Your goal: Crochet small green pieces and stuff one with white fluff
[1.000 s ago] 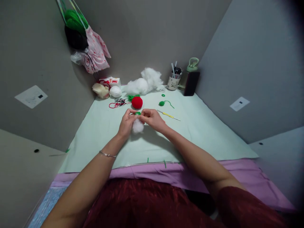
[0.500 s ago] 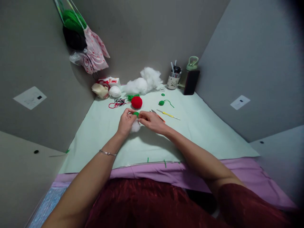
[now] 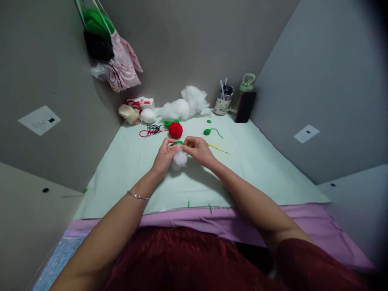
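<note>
My left hand (image 3: 165,157) is closed on a small green crocheted piece (image 3: 179,142), held just above the table. Close against its right side, my right hand (image 3: 199,151) is pinched, with a bit of green at the fingertips. A fluffy white tuft of stuffing (image 3: 180,160) hangs below the piece, between both hands. Beyond the fingers sits a red ball (image 3: 175,130). A crochet hook with a yellow grip (image 3: 215,146) lies to the right, its near end partly behind my right hand. Farther back are a small green ball with a yarn tail (image 3: 207,131) and a green ring (image 3: 209,121).
White stuffing (image 3: 194,101) is heaped along the back wall. Tangled red and dark yarn (image 3: 151,130) lies left of the red ball. A pen cup (image 3: 222,104), a bottle (image 3: 247,81) and a dark phone (image 3: 246,107) stand at back right. Bags (image 3: 124,60) hang on the left wall.
Both hands have shifted slightly right with the green piece. More of the white tuft shows below it. The orange-handled tool seen before is now hidden behind my right hand.
</note>
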Motion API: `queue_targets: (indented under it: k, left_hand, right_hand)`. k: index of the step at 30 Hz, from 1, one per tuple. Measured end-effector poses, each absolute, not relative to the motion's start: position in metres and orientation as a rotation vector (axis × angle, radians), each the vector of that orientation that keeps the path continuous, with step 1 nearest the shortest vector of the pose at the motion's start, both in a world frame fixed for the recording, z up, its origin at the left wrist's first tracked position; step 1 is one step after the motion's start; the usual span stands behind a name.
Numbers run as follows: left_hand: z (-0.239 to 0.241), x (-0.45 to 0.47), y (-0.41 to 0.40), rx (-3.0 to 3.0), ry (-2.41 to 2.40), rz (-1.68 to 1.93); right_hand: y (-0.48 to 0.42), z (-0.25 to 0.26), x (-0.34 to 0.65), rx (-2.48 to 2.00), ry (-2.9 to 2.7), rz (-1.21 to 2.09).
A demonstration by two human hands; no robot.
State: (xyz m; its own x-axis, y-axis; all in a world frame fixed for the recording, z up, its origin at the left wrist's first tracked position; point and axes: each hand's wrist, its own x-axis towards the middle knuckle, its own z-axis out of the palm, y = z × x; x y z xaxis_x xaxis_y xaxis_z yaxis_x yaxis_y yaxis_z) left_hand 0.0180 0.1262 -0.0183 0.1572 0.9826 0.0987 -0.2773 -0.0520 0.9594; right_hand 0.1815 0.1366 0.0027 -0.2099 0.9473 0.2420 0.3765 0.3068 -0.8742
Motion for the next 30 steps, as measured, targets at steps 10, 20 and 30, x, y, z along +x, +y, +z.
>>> queue_targets:
  k: [10,20,30]
  left_hand:
    - [-0.025,0.013,0.138,1.174,1.021,1.356]
    - [-0.015,0.015,0.125,1.083,0.951,1.293]
    - [-0.016,0.012,0.131,1.159,0.906,1.269]
  right_hand:
    - [0.12,0.013,0.175,-1.086,-1.977,0.881]
    - [0.121,0.013,0.171,-1.373,-1.917,0.59]
    - [0.132,0.01,0.183,-1.336,-1.877,0.802]
